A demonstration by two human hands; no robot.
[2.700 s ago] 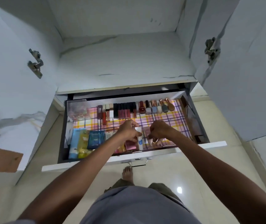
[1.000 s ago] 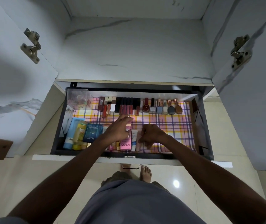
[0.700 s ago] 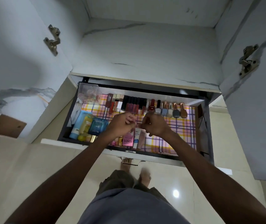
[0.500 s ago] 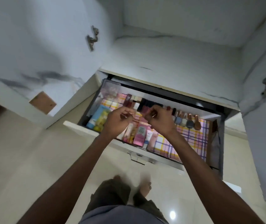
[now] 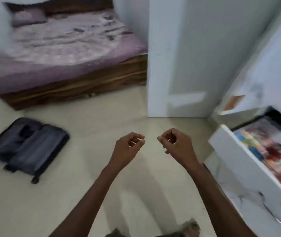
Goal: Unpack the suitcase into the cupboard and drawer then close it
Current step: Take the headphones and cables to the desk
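Head view: the left hand [image 5: 127, 147] and right hand [image 5: 175, 144] are being held loosely curled, grasping nothing. The suitcase [image 5: 25, 147] is lying open on the floor, well apart from the open drawer [image 5: 255, 151]; it should be checked fully before being closed

Both bare arms reach forward, the left hand [image 5: 129, 147] and right hand [image 5: 175, 144] side by side above the floor [image 5: 88, 194], fingers loosely curled, holding nothing.

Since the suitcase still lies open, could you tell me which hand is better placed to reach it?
Probably the left hand: the suitcase lies to its side on the floor, and both hands look empty.
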